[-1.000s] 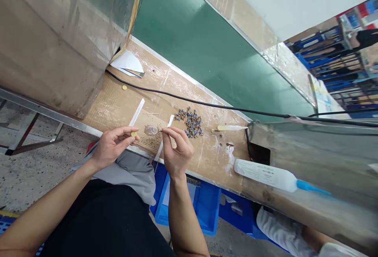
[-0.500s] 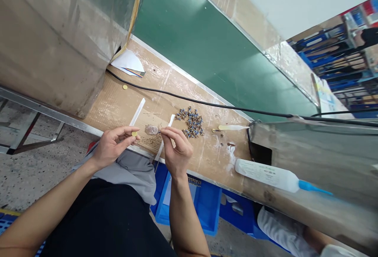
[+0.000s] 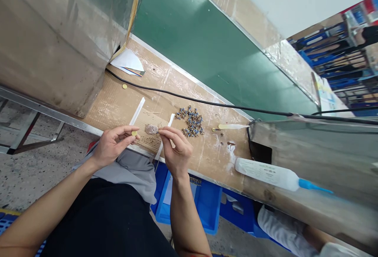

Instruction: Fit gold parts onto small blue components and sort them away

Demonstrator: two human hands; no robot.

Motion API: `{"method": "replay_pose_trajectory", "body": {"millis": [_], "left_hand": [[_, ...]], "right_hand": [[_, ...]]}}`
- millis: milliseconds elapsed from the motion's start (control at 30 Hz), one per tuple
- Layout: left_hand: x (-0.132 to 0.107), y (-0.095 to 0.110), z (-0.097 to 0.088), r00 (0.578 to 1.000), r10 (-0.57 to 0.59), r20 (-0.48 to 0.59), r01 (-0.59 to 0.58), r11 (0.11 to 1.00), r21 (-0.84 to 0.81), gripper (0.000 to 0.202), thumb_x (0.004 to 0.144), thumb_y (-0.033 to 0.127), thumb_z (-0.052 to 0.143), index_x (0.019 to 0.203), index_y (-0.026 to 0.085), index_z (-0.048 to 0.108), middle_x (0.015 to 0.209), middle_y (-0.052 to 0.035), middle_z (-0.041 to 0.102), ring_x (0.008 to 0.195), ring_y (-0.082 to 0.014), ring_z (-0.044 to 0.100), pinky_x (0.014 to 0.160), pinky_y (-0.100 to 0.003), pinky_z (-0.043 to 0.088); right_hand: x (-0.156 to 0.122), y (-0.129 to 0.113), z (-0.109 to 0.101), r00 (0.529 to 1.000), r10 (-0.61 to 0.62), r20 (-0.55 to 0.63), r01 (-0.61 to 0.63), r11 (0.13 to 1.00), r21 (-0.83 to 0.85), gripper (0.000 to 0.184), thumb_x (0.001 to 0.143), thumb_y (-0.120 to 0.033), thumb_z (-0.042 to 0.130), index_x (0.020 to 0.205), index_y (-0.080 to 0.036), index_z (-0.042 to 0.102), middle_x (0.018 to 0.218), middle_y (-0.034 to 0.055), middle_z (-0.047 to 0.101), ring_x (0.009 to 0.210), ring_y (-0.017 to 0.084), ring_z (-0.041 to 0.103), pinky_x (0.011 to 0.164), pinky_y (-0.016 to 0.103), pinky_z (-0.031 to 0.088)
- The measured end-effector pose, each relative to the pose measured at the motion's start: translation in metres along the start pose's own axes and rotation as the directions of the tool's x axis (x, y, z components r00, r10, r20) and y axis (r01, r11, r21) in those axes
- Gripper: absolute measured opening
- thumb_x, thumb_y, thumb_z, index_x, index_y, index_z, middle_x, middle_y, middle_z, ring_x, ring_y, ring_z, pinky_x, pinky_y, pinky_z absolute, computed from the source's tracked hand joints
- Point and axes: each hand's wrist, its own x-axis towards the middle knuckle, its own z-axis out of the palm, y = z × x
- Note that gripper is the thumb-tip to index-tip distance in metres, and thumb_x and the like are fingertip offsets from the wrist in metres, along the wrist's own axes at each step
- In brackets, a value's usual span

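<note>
My left hand point(image 3: 113, 145) pinches a small round brass disc point(image 3: 134, 133) between thumb and forefinger, just above the near edge of the cardboard-covered bench point(image 3: 112, 103). My right hand point(image 3: 176, 150) is closed in a pinch on a thin stick whose tip touches a small clear glue blob point(image 3: 151, 129) on the bench. The two hands are a short gap apart, with the blob between them. A pile of small blue-and-brass parts point(image 3: 190, 121) lies just beyond my right hand.
A black cable point(image 3: 183, 96) crosses the bench. A white squeeze bottle with a blue nozzle point(image 3: 271, 174) lies at the right near a metal housing point(image 3: 319, 158). A green conveyor belt point(image 3: 206, 48) runs behind. Blue bins point(image 3: 203, 206) sit under the bench. White strips point(image 3: 137, 111) and a loose disc point(image 3: 125, 86) lie on the cardboard.
</note>
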Motion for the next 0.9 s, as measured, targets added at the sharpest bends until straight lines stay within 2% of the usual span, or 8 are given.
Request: {"method": "replay_pose_trajectory", "body": {"millis": [133,467,633,800,900], "left_hand": [[0.000,-0.001,0.000,1.000,0.001,0.006,-0.001,1.000,0.005,0.033,0.105,0.042,0.083,0.132,0.024,0.086,0.107,-0.0056,0.090,0.095,-0.0195,0.086,0.089,-0.026,0.071],[-0.004,-0.002,0.002,0.999,-0.036,0.004,0.036,0.999,0.015,0.036,0.106,0.043,0.080,0.136,0.024,0.084,0.111,-0.0067,0.090,0.098,-0.0216,0.087,0.092,-0.031,0.072],[-0.016,0.003,0.013,0.995,-0.095,-0.026,0.094,0.995,-0.014,0.037,0.106,0.040,0.080,0.138,0.023,0.083,0.112,-0.0066,0.091,0.098,-0.0214,0.088,0.094,-0.030,0.073],[-0.025,0.018,0.025,0.998,-0.066,-0.020,0.067,0.995,0.067,0.032,0.106,0.036,0.079,0.137,0.028,0.085,0.113,-0.0028,0.092,0.101,-0.0215,0.089,0.093,-0.027,0.072],[-0.028,0.028,0.029,1.000,-0.011,-0.023,0.015,0.986,0.163,0.031,0.107,0.034,0.078,0.136,0.030,0.085,0.116,-0.0014,0.091,0.101,-0.0218,0.090,0.092,-0.027,0.071]], "right_hand": [[0.000,-0.001,0.000,1.000,0.001,0.004,-0.001,1.000,0.010,0.022,0.108,-0.012,0.071,0.113,-0.028,0.086,0.115,0.0053,0.086,0.107,0.021,0.084,0.098,0.036,0.069],[-0.001,-0.001,0.000,0.999,-0.027,-0.030,0.026,0.999,-0.032,0.022,0.108,-0.013,0.071,0.114,-0.028,0.086,0.114,0.0060,0.086,0.106,0.021,0.083,0.097,0.038,0.069],[-0.001,-0.008,-0.006,0.983,-0.069,-0.172,0.048,0.991,-0.123,0.022,0.106,-0.013,0.074,0.114,-0.029,0.086,0.111,0.0052,0.086,0.103,0.022,0.083,0.095,0.040,0.069],[-0.008,-0.040,-0.011,0.979,0.045,-0.200,-0.025,0.994,0.102,0.031,0.100,-0.005,0.079,0.115,-0.032,0.085,0.113,0.0019,0.085,0.105,0.020,0.083,0.095,0.037,0.069],[-0.015,-0.054,-0.007,0.987,0.041,-0.158,-0.012,0.983,0.182,0.035,0.099,-0.002,0.079,0.117,-0.032,0.085,0.115,0.0019,0.085,0.105,0.020,0.083,0.094,0.037,0.069]]}}
